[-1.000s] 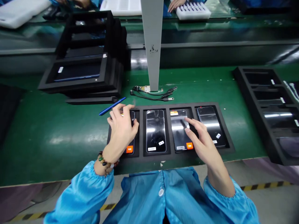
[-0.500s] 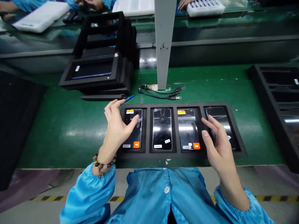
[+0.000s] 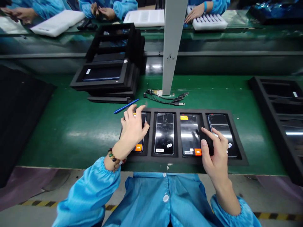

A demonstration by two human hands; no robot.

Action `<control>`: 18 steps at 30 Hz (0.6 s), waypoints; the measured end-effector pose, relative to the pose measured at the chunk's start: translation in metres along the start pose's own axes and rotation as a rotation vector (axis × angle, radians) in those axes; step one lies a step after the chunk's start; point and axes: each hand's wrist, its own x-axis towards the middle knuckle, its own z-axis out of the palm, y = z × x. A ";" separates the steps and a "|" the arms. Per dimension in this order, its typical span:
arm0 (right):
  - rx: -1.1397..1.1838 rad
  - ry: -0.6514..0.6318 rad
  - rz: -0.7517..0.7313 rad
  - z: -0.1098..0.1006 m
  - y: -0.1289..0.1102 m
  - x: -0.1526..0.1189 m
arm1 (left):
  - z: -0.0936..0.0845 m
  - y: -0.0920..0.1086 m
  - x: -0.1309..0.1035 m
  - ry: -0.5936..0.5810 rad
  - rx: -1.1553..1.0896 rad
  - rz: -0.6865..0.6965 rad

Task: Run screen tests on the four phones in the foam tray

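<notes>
A black foam tray point(image 3: 152, 132) with four compartments lies at the table's front edge, a phone in each. My left hand point(image 3: 133, 127), fingers apart and holding nothing, is over the leftmost phone point(image 3: 143, 121) and covers most of it. The second phone point(image 3: 164, 134) bears small white labels. Orange stickers mark the third phone point(image 3: 190, 134). Between the third phone and the rightmost phone point(image 3: 219, 121) is my right hand point(image 3: 214, 149), its fingers spread and empty; it overlaps the right compartment's lower left part.
A blue pen point(image 3: 126, 106) lies behind my left hand. Black cables point(image 3: 165, 100) rest by a grey post point(image 3: 172, 47). Stacked foam trays point(image 3: 101, 83) stand back left, another tray point(image 3: 267, 110) at right. Across the bench, people's hands point(image 3: 197, 13) are near white trays point(image 3: 209, 22).
My left hand has moved right, further over the leftmost phone, leaving the pen fully visible. My right hand has shifted slightly left and down. The camera view has tilted up a little.
</notes>
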 end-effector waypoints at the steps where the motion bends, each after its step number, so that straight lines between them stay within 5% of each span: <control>1: -0.004 0.001 -0.001 0.001 0.000 0.000 | 0.001 -0.001 0.000 0.005 -0.009 0.006; 7: 0.046 -0.021 -0.071 -0.004 0.005 -0.001 | -0.005 -0.043 -0.009 0.157 -0.321 0.096; 12: 0.026 -0.010 -0.109 -0.015 0.011 0.003 | -0.005 -0.083 -0.037 0.173 -0.504 -0.076; 18: 0.029 -0.130 -0.166 -0.014 0.011 0.003 | 0.006 -0.088 -0.057 0.139 -0.525 -0.041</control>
